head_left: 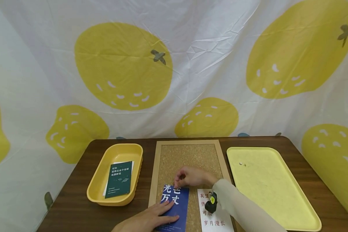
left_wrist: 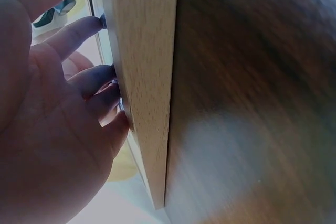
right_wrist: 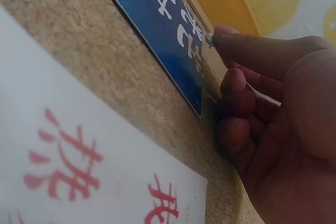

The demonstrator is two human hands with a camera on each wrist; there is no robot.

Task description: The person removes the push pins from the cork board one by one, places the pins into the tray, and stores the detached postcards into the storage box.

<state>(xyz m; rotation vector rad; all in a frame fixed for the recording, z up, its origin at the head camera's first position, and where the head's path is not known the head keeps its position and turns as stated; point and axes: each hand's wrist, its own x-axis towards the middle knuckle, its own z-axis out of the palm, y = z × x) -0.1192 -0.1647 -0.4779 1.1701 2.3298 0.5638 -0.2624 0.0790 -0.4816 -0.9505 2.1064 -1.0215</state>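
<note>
A blue card with white characters lies on the framed corkboard. My left hand rests on the card with its fingers spread straight. At the card's top edge, my right hand pinches a small, shiny pushpin between thumb and fingers. The right wrist view shows the pin's head at the card's top; whether its point is in the cork is hidden. Beside the blue card lies a white card with red characters, partly covered by my right forearm.
A yellow basket at the left holds a dark green card over a white one. On the right, a pale yellow tray bears small pins. A lemon-print cloth hangs behind the dark wooden table.
</note>
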